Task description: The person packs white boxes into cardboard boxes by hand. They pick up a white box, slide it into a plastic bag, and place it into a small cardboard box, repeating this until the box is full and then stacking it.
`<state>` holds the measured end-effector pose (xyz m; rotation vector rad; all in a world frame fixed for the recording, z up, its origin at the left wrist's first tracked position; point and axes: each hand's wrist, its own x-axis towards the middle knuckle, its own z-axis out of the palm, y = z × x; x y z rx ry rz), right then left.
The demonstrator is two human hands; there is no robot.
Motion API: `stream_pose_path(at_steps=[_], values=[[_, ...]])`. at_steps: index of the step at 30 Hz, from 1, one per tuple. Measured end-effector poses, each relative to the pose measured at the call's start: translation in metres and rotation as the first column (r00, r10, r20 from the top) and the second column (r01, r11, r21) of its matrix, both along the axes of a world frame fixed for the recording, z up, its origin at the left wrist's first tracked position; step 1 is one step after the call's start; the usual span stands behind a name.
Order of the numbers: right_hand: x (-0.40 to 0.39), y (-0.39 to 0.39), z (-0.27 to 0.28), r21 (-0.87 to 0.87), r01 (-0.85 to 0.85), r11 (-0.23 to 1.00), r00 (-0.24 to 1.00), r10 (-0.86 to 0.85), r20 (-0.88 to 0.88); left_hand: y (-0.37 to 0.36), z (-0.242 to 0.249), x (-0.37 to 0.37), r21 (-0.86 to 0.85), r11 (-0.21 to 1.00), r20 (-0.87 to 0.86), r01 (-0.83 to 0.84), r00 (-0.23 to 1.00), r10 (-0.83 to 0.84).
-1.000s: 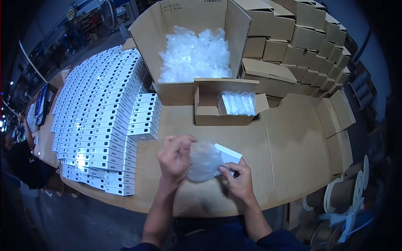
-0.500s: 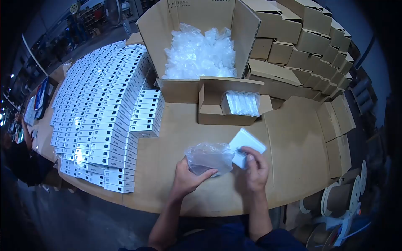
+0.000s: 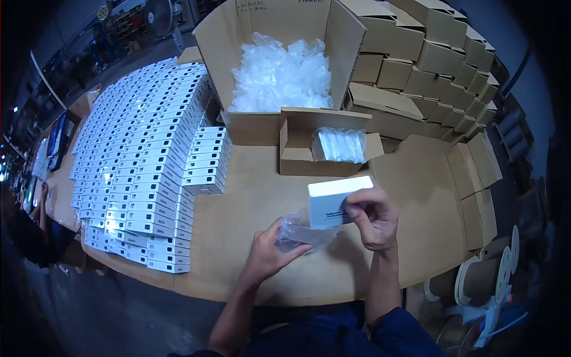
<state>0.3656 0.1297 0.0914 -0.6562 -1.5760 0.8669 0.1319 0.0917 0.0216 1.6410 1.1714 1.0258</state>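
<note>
My left hand (image 3: 266,250) is closed on a clear plastic bag (image 3: 297,233), its thumb along the bag's lower edge. Between the fingers and thumb of my right hand (image 3: 376,219) is a small white box (image 3: 329,203) with dark print on its front. The box stands upright over the bag's right side, its lower edge at the bag's mouth; how far it reaches inside I cannot make out. Beyond my hands is an open small cardboard carton (image 3: 321,168) holding several bagged white boxes (image 3: 340,146).
Tall stacks of white boxes (image 3: 137,160) cover the left side of the table (image 3: 238,208). A large open carton (image 3: 256,128) full of clear plastic bags (image 3: 282,74) stands at the back. Brown cartons (image 3: 440,59) pile up at the right. Cable spools (image 3: 485,279) sit beyond the right edge.
My right hand has turned the white box upright, showing its printed face, and brought it over the bag. The bag has tilted, its right side now under the box.
</note>
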Motion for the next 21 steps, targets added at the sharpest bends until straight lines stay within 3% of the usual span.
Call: stream_pose_path(at_steps=[4, 7, 13, 16, 19, 21], values=[[-0.005, 0.008, 0.007, 0.071, -0.052, 0.996, 0.975, 0.035, 0.221, 0.001, -0.002, 0.001, 0.001, 1.0, 0.0, 0.005, 1.0, -0.005], [-0.012, 0.006, 0.009, -0.027, -0.088, 0.996, 0.977, 0.092, 0.193, 0.003, -0.005, 0.001, -0.019, 1.0, -0.008, -0.004, 1.0, 0.004], [-0.024, 0.004, -0.008, -0.194, -0.12, 0.974, 0.986, 0.14, 0.093, 0.004, -0.013, 0.001, -0.006, 0.999, 0.131, -0.047, 0.99, 0.048], [-0.025, 0.005, -0.016, -0.257, -0.133, 0.957, 0.985, 0.156, 0.073, 0.002, -0.015, -0.005, -0.086, 0.996, 0.167, 0.01, 0.986, 0.004], [-0.026, 0.007, -0.028, -0.328, -0.214, 0.92, 0.975, 0.22, -0.019, -0.002, -0.018, -0.008, -0.233, 0.967, 0.512, 0.107, 0.859, 0.028], [-0.024, 0.007, -0.035, -0.398, -0.297, 0.868, 0.953, 0.298, -0.06, -0.003, -0.032, -0.01, -0.262, 0.958, 0.52, 0.113, 0.853, 0.042]])
